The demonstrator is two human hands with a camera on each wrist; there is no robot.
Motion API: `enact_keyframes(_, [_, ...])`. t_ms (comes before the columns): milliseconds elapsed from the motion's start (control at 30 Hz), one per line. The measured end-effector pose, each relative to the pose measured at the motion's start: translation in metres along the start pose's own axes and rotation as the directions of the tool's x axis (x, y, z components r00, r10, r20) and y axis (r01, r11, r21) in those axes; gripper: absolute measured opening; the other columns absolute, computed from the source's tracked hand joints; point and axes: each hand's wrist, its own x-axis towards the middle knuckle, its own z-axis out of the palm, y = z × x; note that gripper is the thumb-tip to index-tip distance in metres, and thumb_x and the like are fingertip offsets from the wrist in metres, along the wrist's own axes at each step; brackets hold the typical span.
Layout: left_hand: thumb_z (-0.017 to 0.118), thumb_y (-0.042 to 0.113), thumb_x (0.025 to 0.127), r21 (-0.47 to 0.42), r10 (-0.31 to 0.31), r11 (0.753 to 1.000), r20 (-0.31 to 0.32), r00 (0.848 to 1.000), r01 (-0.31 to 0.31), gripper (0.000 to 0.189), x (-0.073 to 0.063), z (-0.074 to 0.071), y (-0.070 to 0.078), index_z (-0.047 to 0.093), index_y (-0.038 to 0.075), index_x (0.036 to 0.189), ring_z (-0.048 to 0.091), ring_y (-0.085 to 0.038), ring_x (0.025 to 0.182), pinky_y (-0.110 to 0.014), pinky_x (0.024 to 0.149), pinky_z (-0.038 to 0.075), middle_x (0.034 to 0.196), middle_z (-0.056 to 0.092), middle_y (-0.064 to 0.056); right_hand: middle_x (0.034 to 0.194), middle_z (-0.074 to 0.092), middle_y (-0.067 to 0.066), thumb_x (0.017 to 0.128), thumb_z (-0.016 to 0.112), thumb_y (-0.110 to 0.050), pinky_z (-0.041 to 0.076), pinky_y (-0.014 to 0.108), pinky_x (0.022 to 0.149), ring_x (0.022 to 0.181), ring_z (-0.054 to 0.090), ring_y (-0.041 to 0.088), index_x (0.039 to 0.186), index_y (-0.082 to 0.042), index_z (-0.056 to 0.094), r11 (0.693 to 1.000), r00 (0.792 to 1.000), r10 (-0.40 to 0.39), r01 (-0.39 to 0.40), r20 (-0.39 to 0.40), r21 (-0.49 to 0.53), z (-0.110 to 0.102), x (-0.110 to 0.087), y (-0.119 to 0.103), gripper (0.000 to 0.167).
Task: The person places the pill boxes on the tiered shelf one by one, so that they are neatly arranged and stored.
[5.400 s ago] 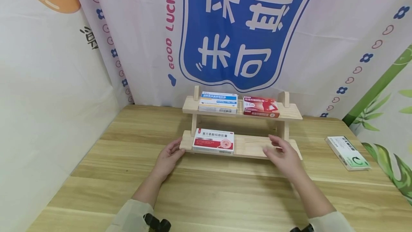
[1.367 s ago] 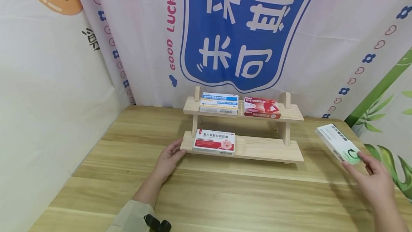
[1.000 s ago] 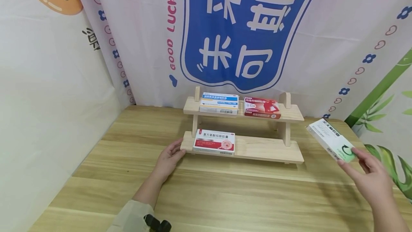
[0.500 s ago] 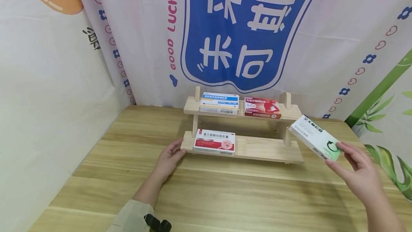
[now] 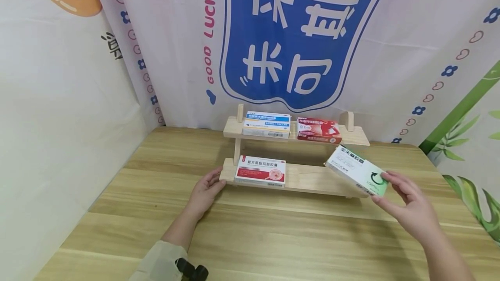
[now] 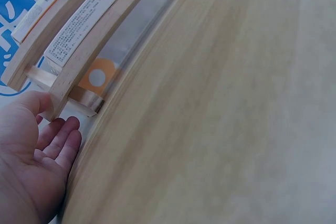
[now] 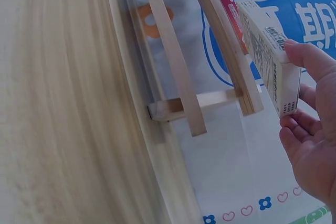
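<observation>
Pinched by its right end between thumb and fingers, a white and green medicine box (image 5: 357,170) hangs tilted in my right hand (image 5: 410,205), in front of the right part of the lower board. My left hand (image 5: 205,192) holds the left end of the two-tier wooden display shelf (image 5: 308,179); in the left wrist view, its thumb lies against the board end (image 6: 60,90) with the fingers below. A white and red medicine box (image 5: 260,171) lies on the lower tier's left. The upper tier bears a blue and white box (image 5: 267,125) and a red box (image 5: 318,130).
The shelf stands towards the back of a wood-grain table (image 5: 250,237). A printed cloth (image 5: 175,55) hangs close behind it, and a white cloth wall (image 5: 70,99) borders the left side. Bamboo-printed cloth (image 5: 465,138) is at the right.
My right hand has left the shelf, picked up the white and green box from the table's right side, and brought it left to the lower tier. The left hand has stayed put.
</observation>
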Motion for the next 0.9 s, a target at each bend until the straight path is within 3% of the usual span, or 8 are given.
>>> enact_keyframes(67, [0.059, 0.015, 0.097, 0.002, 0.001, 1.000, -0.001, 1.000, -0.001, 0.052, 0.000, 0.000, 0.000, 0.043, 0.008, 0.146, 0.051, -0.032, 0.133, -0.041, 0.113, 0.041, 0.145, 0.052, -0.018, 0.151, 0.037, 0.022, 0.086, 0.077, -0.024, 0.025, -0.011, 0.092, 0.111, 0.027, -0.027, 0.141, -0.003, 0.049, 1.000, 1.000, -0.001, 0.001, 0.019, -0.002, 0.003, 0.000, -0.002, 0.066])
enact_keyframes(100, [0.060, 0.015, 0.097, 0.002, -0.003, 1.000, -0.003, 1.000, 0.003, 0.052, 0.001, 0.000, -0.001, 0.044, 0.009, 0.146, 0.051, -0.032, 0.133, -0.041, 0.113, 0.041, 0.144, 0.052, -0.018, 0.151, 0.037, 0.022, 0.086, 0.077, -0.025, 0.024, -0.011, 0.092, 0.119, 0.031, -0.022, 0.141, -0.004, 0.049, 1.000, 1.000, 0.000, 0.001, 0.029, -0.002, 0.005, 0.001, -0.004, 0.066])
enact_keyframes(200, [0.060, 0.015, 0.097, 0.000, -0.001, 1.000, 0.000, 1.000, 0.001, 0.052, 0.001, 0.000, 0.000, 0.044, 0.008, 0.146, 0.052, -0.032, 0.132, -0.041, 0.113, 0.042, 0.144, 0.052, -0.018, 0.152, 0.037, 0.022, 0.085, 0.077, -0.028, 0.023, -0.012, 0.090, 0.137, 0.041, 0.012, 0.141, -0.005, 0.050, 1.000, 0.999, 0.002, -0.002, 0.054, -0.007, 0.010, 0.001, -0.008, 0.066])
enact_keyframes(300, [0.059, 0.015, 0.098, -0.006, -0.005, 1.000, 0.000, 1.000, 0.005, 0.051, 0.000, 0.000, 0.001, 0.043, 0.008, 0.146, 0.051, -0.032, 0.133, -0.041, 0.114, 0.041, 0.144, 0.052, -0.018, 0.151, 0.038, 0.022, 0.085, 0.078, -0.029, 0.021, -0.012, 0.089, 0.132, 0.039, 0.048, 0.140, -0.003, 0.051, 1.000, 0.997, -0.007, 0.007, 0.079, -0.007, 0.017, 0.002, -0.012, 0.066])
enact_keyframes(733, [0.058, 0.013, 0.098, -0.017, -0.003, 1.000, 0.004, 1.000, 0.003, 0.051, 0.000, 0.001, 0.001, 0.043, 0.007, 0.146, 0.050, -0.031, 0.133, -0.041, 0.115, 0.040, 0.145, 0.051, -0.018, 0.149, 0.043, 0.017, 0.080, 0.082, -0.029, 0.023, -0.009, 0.089, 0.134, 0.041, 0.044, 0.134, -0.007, 0.058, 1.000, 0.988, -0.017, 0.016, 0.150, 0.008, 0.048, 0.002, -0.017, 0.063])
enact_keyframes(800, [0.059, 0.012, 0.098, -0.016, -0.003, 1.000, 0.001, 1.000, 0.003, 0.051, 0.000, 0.001, 0.001, 0.043, 0.007, 0.146, 0.051, -0.032, 0.133, -0.041, 0.114, 0.040, 0.145, 0.051, -0.018, 0.149, 0.044, 0.017, 0.079, 0.082, -0.030, 0.034, 0.000, 0.098, 0.134, 0.042, 0.045, 0.133, -0.008, 0.058, 1.000, 0.986, -0.012, 0.012, 0.166, -0.001, 0.051, 0.003, -0.017, 0.063])
enact_keyframes(900, [0.059, 0.012, 0.098, -0.014, -0.001, 1.000, 0.001, 1.000, 0.001, 0.051, 0.000, 0.001, 0.002, 0.043, 0.007, 0.146, 0.051, -0.032, 0.133, -0.041, 0.114, 0.040, 0.145, 0.051, -0.018, 0.149, 0.044, 0.017, 0.079, 0.082, -0.029, 0.044, 0.032, 0.110, 0.132, 0.043, 0.045, 0.133, -0.007, 0.059, 1.000, 0.983, -0.005, 0.006, 0.185, -0.003, 0.055, 0.003, -0.018, 0.063])
